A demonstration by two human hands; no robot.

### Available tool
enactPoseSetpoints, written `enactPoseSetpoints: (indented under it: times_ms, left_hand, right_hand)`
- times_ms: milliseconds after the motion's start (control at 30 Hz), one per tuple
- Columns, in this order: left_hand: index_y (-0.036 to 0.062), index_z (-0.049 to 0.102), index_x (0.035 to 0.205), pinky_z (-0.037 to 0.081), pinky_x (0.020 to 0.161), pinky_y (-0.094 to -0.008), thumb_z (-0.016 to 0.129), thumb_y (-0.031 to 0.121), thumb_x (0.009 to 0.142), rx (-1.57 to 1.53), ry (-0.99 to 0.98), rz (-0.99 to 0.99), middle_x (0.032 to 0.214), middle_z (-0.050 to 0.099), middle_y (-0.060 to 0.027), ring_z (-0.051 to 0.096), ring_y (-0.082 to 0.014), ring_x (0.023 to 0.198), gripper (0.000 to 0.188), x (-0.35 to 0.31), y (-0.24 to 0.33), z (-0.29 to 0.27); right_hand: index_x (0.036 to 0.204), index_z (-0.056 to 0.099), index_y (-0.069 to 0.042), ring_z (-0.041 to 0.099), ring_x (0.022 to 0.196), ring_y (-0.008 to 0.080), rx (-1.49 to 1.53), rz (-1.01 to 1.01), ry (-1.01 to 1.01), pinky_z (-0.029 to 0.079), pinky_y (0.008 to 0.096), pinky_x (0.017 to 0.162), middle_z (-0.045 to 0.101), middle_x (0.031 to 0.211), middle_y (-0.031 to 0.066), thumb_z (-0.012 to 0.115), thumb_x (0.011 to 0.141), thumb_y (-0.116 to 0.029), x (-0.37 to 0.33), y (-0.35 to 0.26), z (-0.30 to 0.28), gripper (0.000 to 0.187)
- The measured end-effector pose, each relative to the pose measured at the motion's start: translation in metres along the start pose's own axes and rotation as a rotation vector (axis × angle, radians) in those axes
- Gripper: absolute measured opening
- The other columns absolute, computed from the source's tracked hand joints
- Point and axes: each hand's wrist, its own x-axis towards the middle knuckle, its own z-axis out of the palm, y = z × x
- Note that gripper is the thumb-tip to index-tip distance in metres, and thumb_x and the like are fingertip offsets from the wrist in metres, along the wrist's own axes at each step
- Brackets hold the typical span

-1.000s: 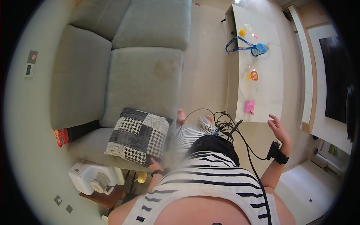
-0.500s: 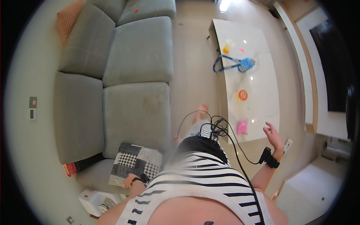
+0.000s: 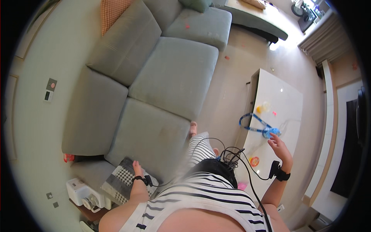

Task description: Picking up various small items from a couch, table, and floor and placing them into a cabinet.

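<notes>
My left hand [image 3: 138, 169] hangs over a grey, black and white patchwork cushion [image 3: 119, 178] at the near end of the grey sofa [image 3: 154, 129]. Its fingers are stretched out, holding nothing. My right hand [image 3: 279, 150] is raised over the white low table [image 3: 288, 98], fingers apart and empty. Beyond its fingertips lies a blue item with a looped blue strap [image 3: 271, 132]. A round red-and-orange container [image 3: 254, 161] sits nearer me on the table. Part of a pink packet [image 3: 242, 186] shows beside my waist. Black straps with small devices circle both wrists.
Black cables [image 3: 232, 155] hang in front of me. A white appliance [image 3: 83, 193] stands at the near left. On the table's far half is a yellow-and-clear cup [image 3: 264, 107]. A wall screen [image 3: 346, 150] is at right; red scraps [image 3: 227, 58] dot the floor.
My view has swung, so the sofa and table now lean, and more of the far room shows. I have stepped forward along the sofa; my left hand has lifted, fingers straighter.
</notes>
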Motion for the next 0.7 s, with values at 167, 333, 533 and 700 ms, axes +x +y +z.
enactPoseSetpoints:
  times_ms: [167, 333, 533, 700]
  left_hand:
    - [0.0111, 0.021, 0.134, 0.030, 0.091, -0.0568, 0.040, 0.032, 0.088, -0.130, -0.246, -0.328, 0.130, 0.037, -0.0131, 0.042, -0.0340, 0.114, 0.054, 0.040, 0.030, 0.069]
    - [0.0107, 0.033, 0.127, 0.042, 0.080, -0.0449, 0.043, 0.026, 0.086, 0.210, -0.485, -0.383, 0.113, 0.050, -0.0108, 0.052, -0.0269, 0.100, 0.044, 0.093, 0.137, 0.188]
    - [0.0124, 0.039, 0.118, 0.042, 0.073, -0.0363, 0.047, 0.019, 0.083, 0.356, -0.532, 0.063, 0.100, 0.055, -0.0048, 0.053, -0.0165, 0.089, 0.036, 0.128, 0.319, 0.351]
    - [0.0120, 0.038, 0.121, 0.040, 0.082, -0.0372, 0.049, 0.019, 0.083, 0.329, -0.536, 0.194, 0.106, 0.054, -0.0056, 0.053, -0.0171, 0.095, 0.040, 0.121, 0.421, 0.484]
  right_hand:
    - [0.125, 0.040, -0.003, 0.055, 0.101, 0.0265, -0.056, 0.003, 0.051, 0.044, 0.0335, 0.083, 0.053, 0.112, 0.0206, 0.053, 0.086, -0.024, 0.053, -0.056, -0.047, 0.046]
    - [0.126, 0.040, -0.006, 0.055, 0.100, 0.0268, 0.027, 0.032, 0.160, 0.044, 0.0344, 0.083, 0.054, 0.110, 0.0199, 0.052, 0.087, -0.024, 0.090, -0.091, -0.086, 0.044]
    - [0.125, 0.040, -0.007, 0.054, 0.101, 0.0262, 0.102, 0.066, 0.181, 0.044, 0.0334, 0.084, 0.054, 0.111, 0.0186, 0.051, 0.087, -0.024, 0.147, -0.094, -0.134, 0.043]
    - [0.125, 0.041, -0.006, 0.055, 0.101, 0.0268, 0.063, 0.160, 0.249, 0.043, 0.0338, 0.084, 0.054, 0.112, 0.0188, 0.051, 0.087, -0.026, 0.242, -0.058, -0.211, 0.044]
